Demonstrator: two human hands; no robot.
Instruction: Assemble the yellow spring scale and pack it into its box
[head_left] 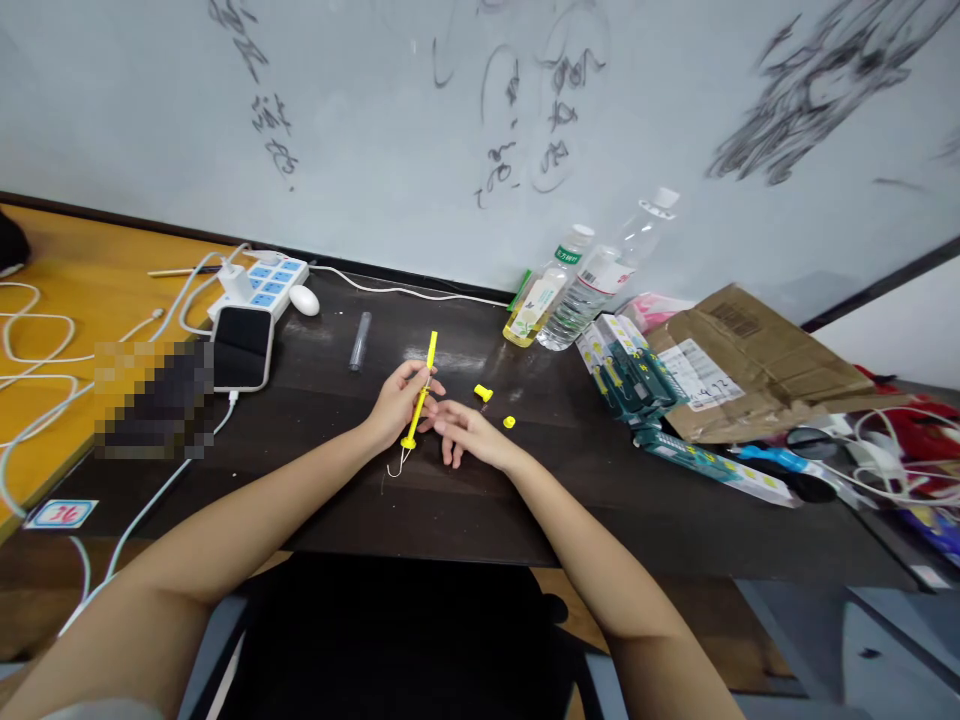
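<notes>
My left hand (399, 408) is closed around a slim yellow plastic rod (410, 437), which slants upward past the fingertips. A small round flange sits near the rod's lower end, and a thin white hooked wire (397, 468) hangs out below it. Beside the rod, my right hand (465, 430) has its fingers loosely bent and apart; whether a fingertip touches the rod I cannot tell. Two small yellow plastic pieces, a short sleeve-like one (483, 393) and a round cap-like one (509, 422), lie beyond the right hand. A clear tube (361, 341) lies farther back to the left.
A phone (242, 347), a power strip (268, 283) and white cables are at the left. Two bottles, one of yellow liquid (541, 300) and one clear (589, 295), stand before the whiteboard (390, 130). Green boxes (630, 370) and a brown package (757, 350) lie at right.
</notes>
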